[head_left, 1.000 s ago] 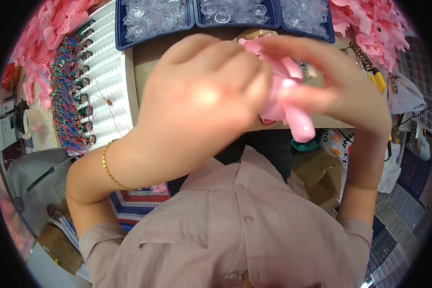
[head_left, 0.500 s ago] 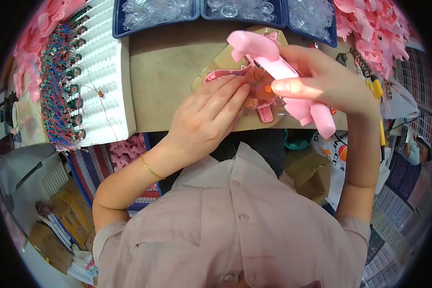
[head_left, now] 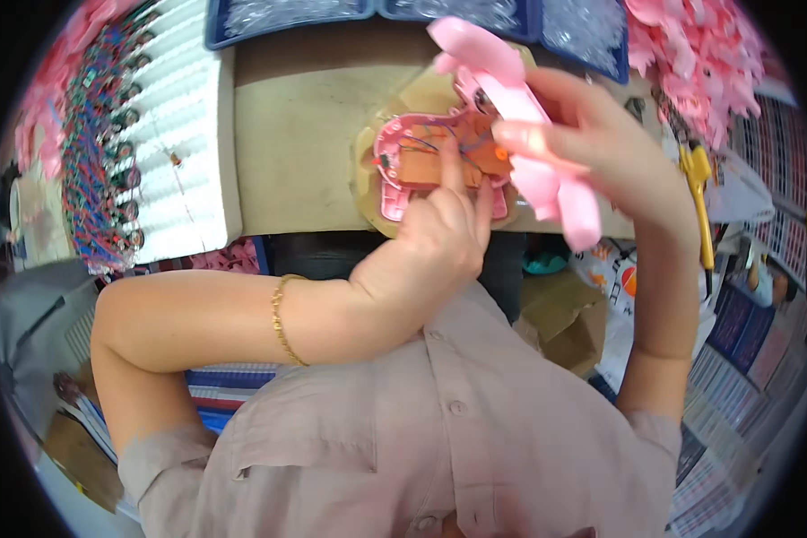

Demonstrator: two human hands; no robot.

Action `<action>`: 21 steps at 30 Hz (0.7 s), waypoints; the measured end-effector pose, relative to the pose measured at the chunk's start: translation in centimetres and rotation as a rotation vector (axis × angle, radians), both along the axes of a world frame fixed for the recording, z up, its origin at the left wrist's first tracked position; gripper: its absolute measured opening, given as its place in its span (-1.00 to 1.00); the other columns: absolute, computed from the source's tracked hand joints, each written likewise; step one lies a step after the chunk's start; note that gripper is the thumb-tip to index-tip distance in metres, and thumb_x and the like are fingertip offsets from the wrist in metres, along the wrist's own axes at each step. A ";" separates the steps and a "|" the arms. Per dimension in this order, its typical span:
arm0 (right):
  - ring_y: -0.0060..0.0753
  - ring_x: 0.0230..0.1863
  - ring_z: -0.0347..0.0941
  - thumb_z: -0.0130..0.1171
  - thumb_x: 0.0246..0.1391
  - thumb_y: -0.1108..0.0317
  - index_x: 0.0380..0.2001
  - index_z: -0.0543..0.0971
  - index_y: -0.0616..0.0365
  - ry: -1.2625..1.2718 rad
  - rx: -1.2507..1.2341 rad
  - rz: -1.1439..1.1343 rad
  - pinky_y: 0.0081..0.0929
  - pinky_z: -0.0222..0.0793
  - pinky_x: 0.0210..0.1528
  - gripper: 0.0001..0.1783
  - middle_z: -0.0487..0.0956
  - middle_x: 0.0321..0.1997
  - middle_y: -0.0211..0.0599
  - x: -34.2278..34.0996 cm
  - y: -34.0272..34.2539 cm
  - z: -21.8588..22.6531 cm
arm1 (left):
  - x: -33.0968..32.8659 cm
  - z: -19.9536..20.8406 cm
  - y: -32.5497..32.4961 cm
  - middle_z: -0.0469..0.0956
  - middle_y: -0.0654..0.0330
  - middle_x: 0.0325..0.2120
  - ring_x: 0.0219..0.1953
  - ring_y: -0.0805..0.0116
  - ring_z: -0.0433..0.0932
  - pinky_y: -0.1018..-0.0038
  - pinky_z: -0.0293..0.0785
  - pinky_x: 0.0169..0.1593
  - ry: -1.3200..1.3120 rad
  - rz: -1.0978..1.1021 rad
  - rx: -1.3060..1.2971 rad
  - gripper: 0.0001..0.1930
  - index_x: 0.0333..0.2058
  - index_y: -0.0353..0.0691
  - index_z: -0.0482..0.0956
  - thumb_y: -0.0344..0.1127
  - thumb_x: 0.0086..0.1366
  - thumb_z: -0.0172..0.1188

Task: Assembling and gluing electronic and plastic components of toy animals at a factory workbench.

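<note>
On the table, a pink plastic half shell (head_left: 391,199) lies in a yellowish, see-through holder (head_left: 364,170). An orange-brown circuit board (head_left: 420,169) fills its middle, with thin dark wires (head_left: 432,134) running over it. The left hand (head_left: 439,229) reaches in from the near side, its index finger stretched onto the wires and board. Another fingertip rests by the shell's near right edge; nothing is visibly held. My right hand (head_left: 596,143) grips a second pink shell piece (head_left: 489,56), tilted above the right side of the half shell, thumb on its near face.
Blue bins (head_left: 287,20) of clear plastic parts line the far edge. A white ridged foam tray (head_left: 184,152) at left carries several wired round components (head_left: 121,175). Pink parts (head_left: 690,54) are heaped far right. A yellow-handled tool (head_left: 698,179) hangs at right, near a cardboard box (head_left: 569,327).
My left hand has turned from lying flat over the half shell to pointing its index finger into it, uncovering the board. The right hand, still gripping the shell piece, has shifted slightly left and away.
</note>
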State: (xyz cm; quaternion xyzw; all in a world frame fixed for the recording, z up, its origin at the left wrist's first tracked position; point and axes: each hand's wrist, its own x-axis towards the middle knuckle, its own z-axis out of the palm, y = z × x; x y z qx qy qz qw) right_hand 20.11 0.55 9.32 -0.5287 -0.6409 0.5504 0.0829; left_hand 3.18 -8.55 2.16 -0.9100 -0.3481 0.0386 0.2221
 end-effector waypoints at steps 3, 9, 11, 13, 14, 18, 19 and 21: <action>-0.44 -0.11 0.47 0.27 -0.09 0.33 0.04 0.42 0.28 -0.191 0.304 0.153 -0.49 0.36 -0.03 -0.42 0.54 -0.16 -0.28 -1.8 -0.7 0.2 | -0.9 -0.3 -1.0 0.48 -0.16 0.00 -0.59 0.47 0.29 0.61 0.28 -0.54 -0.126 0.047 -0.151 -0.55 0.05 -0.10 0.46 -0.35 0.12 0.04; -0.01 0.09 0.32 0.37 -0.37 0.36 0.05 0.44 0.19 -0.240 0.700 0.599 -0.21 0.23 0.17 -0.26 0.49 -0.03 -0.15 -2.0 0.1 -2.0 | -6.3 -2.4 -1.2 0.52 0.08 -0.20 -0.41 0.31 0.50 0.52 0.43 -0.49 -0.750 -0.063 -0.489 -0.54 -0.03 -0.15 0.49 -0.42 0.00 0.17; -0.03 0.08 0.33 0.40 -0.46 0.38 0.05 0.45 0.14 -0.265 0.729 0.623 -0.19 0.24 0.16 -0.20 0.47 0.02 -0.15 -1.8 0.0 -2.2 | -8.2 -2.8 -2.4 0.51 0.13 -0.20 -0.32 0.27 0.50 0.47 0.44 -0.40 -0.989 0.121 -0.729 -0.57 -0.08 -0.19 0.53 -0.45 -0.03 0.23; -0.01 0.09 0.32 0.41 -0.52 0.39 0.05 0.45 0.13 -0.335 0.696 0.603 -0.19 0.23 0.17 -0.16 0.47 0.01 -0.15 -2.3 -0.1 -2.1 | -7.8 -2.7 -1.3 0.51 0.14 -0.18 -0.29 0.25 0.51 0.41 0.44 -0.32 -1.063 0.208 -0.556 -0.59 -0.10 -0.20 0.55 -0.48 -0.02 0.23; -0.01 0.09 0.32 0.41 -0.52 0.39 0.05 0.45 0.13 -0.333 0.693 0.616 -0.19 0.23 0.17 -0.16 0.47 0.01 -0.15 -2.5 -0.2 -2.0 | -7.6 -2.8 -0.7 0.51 0.14 -0.17 -0.27 0.24 0.51 0.35 0.44 -0.24 -1.120 0.280 -0.383 -0.61 -0.11 -0.20 0.57 -0.52 -0.01 0.23; 0.00 0.10 0.31 0.41 -0.53 0.36 0.05 0.45 0.12 -0.390 0.672 0.607 -0.19 0.22 0.17 -0.15 0.47 0.01 -0.16 -3.0 -0.4 -1.8 | -7.3 -4.2 0.0 0.51 0.16 -0.19 -0.27 0.23 0.51 0.35 0.41 -0.19 -1.094 0.274 -0.375 -0.59 -0.09 -0.20 0.56 -0.50 0.01 0.23; 0.00 0.10 0.31 0.41 -0.53 0.35 0.06 0.45 0.12 -0.394 0.654 0.596 -0.18 0.22 0.17 -0.14 0.47 0.01 -0.17 -3.0 -0.4 -1.8 | -7.3 -4.3 0.0 0.51 0.16 -0.19 -0.26 0.23 0.51 0.36 0.41 -0.20 -1.091 0.263 -0.355 -0.59 -0.08 -0.20 0.56 -0.49 0.01 0.24; 0.00 0.11 0.30 0.41 -0.52 0.33 0.06 0.45 0.12 -0.395 0.656 0.593 -0.18 0.21 0.18 -0.15 0.46 0.02 -0.17 -3.0 -0.4 -2.0 | -7.4 -4.4 -0.1 0.51 0.16 -0.18 -0.25 0.23 0.51 0.37 0.41 -0.21 -1.089 0.259 -0.336 -0.58 -0.08 -0.20 0.57 -0.48 0.00 0.25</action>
